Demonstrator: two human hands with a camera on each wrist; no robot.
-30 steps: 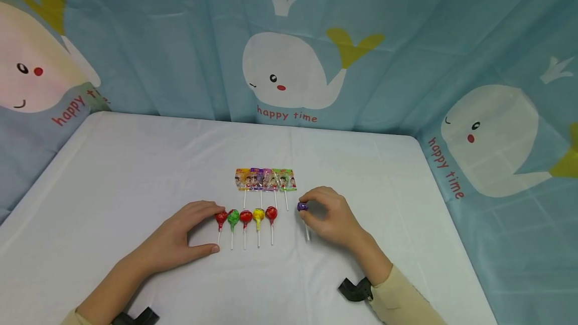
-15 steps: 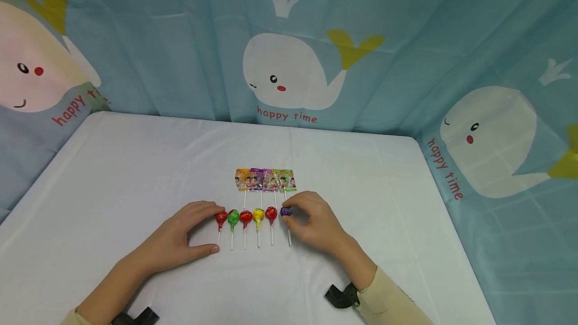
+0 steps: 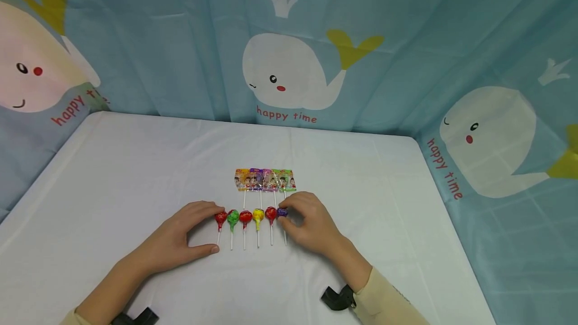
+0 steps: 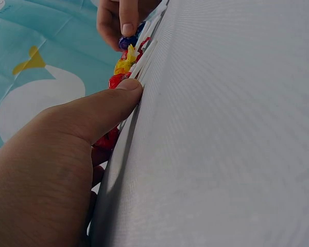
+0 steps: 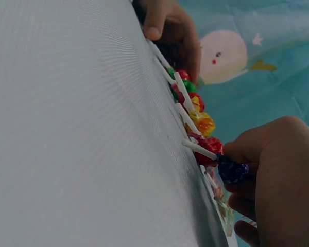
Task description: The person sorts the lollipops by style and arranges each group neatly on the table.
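Observation:
My right hand (image 3: 311, 227) pinches the head of a purple lollipop (image 3: 282, 212) between thumb and index finger. In the right wrist view this lollipop (image 5: 232, 170) sits close against a red one, its white stick pointing away from the palm. To its left in the row lie a red (image 3: 271, 213), a yellow (image 3: 258, 216), another red (image 3: 246, 217) and a green lollipop (image 3: 233, 218). A further red lollipop (image 3: 220, 219) ends the row on the left. There my left hand (image 3: 180, 232) rests, fingertips at that candy's head, thumb extended near the stick's lower end.
Just behind the row, several flat lollipops in printed wrappers (image 3: 264, 179) lie side by side, sticks toward me. A white cloth (image 3: 135, 164) covers the table. A blue curtain (image 3: 189, 64) with whale prints hangs along the back and sides.
My right hand has moved left with the purple lollipop, bringing it from apart on the right to the row's right end. The left hand has stayed in place.

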